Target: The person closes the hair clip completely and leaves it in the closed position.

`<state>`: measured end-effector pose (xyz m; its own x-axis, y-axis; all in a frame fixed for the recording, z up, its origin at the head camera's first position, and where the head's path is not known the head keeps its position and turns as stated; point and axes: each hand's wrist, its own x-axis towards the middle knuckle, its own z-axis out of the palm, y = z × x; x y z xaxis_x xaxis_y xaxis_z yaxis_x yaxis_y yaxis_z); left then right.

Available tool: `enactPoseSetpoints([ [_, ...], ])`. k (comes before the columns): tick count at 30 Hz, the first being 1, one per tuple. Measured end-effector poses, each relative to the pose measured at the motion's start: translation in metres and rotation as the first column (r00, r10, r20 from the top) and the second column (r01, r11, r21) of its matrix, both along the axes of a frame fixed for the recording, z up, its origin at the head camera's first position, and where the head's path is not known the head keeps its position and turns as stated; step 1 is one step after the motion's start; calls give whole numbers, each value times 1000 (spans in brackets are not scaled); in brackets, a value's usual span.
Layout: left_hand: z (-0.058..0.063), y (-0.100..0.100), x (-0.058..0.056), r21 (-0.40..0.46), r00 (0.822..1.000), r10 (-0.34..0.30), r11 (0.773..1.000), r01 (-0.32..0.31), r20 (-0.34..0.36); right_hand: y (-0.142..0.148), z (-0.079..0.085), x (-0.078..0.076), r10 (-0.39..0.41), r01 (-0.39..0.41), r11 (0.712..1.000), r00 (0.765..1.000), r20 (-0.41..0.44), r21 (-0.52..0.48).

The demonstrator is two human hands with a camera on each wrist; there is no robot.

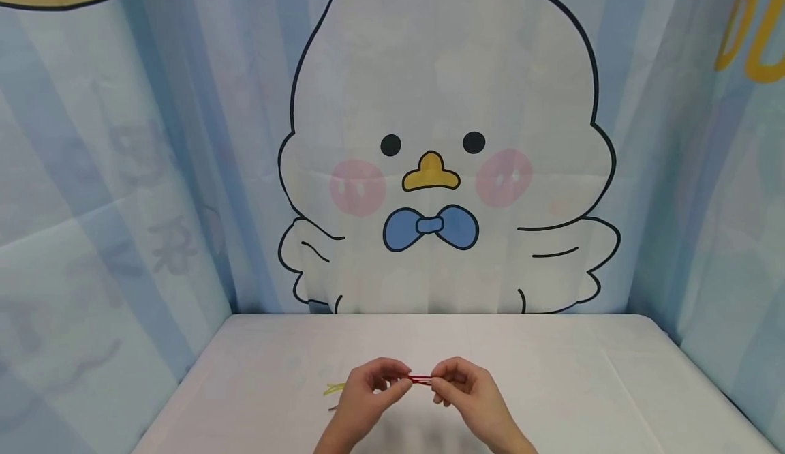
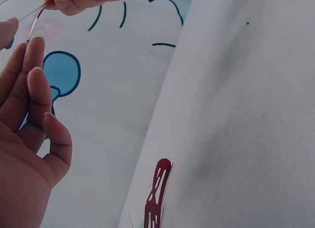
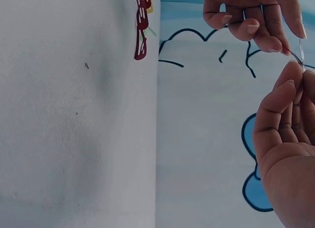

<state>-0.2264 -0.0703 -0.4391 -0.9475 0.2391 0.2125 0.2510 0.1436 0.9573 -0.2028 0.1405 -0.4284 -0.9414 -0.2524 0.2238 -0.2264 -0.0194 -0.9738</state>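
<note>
A red snap hair clip [image 1: 420, 380] stretches between my two hands above the white table. My left hand [image 1: 369, 394] pinches one end of it between thumb and fingertips, while my right hand [image 1: 473, 395] pinches the other. In the left wrist view the held clip [image 2: 34, 24] appears edge-on, with a thin strip standing apart from its body. The other fingers of the left hand [image 2: 29, 114] are loosely bent. The right wrist view has the right hand [image 3: 285, 124] close below the left hand [image 3: 256, 16], fingertips near each other at the clip.
Dark red snap clips [image 3: 141, 21] lie linked in a row on the table [image 3: 88, 139], beyond the left hand. Yellow clips [image 1: 333, 388] show beside the left wrist, partly hidden by it. A cloth backdrop with a cartoon chick [image 1: 441, 86] hangs behind the table.
</note>
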Motion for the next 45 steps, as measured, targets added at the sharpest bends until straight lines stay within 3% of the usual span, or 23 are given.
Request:
enactPoseSetpoints([
  [17, -4, 3, 1, 120, 993, -8, 993, -7, 120, -3, -2, -1, -69, 72, 992, 997, -32, 102],
  [28, -6, 11, 5, 41, 991, 113, 992, -116, 78, -10, -8, 1, -233, 253, 951, 964, -127, 179],
  [37, -8, 11, 3, 70, 992, 92, 993, -98, 82, -10, -9, -1, -220, 261, 945, 954, -206, 198],
  [41, -8, 10, 2, 67, 991, 88, 993, -95, 100, -8, -11, -2, -180, 266, 929, 931, -318, 256],
  [45, -9, 10, 1, 69, 990, 80, 994, -88, 114, -6, -16, -4, -139, 305, 910, 864, -484, 283],
])
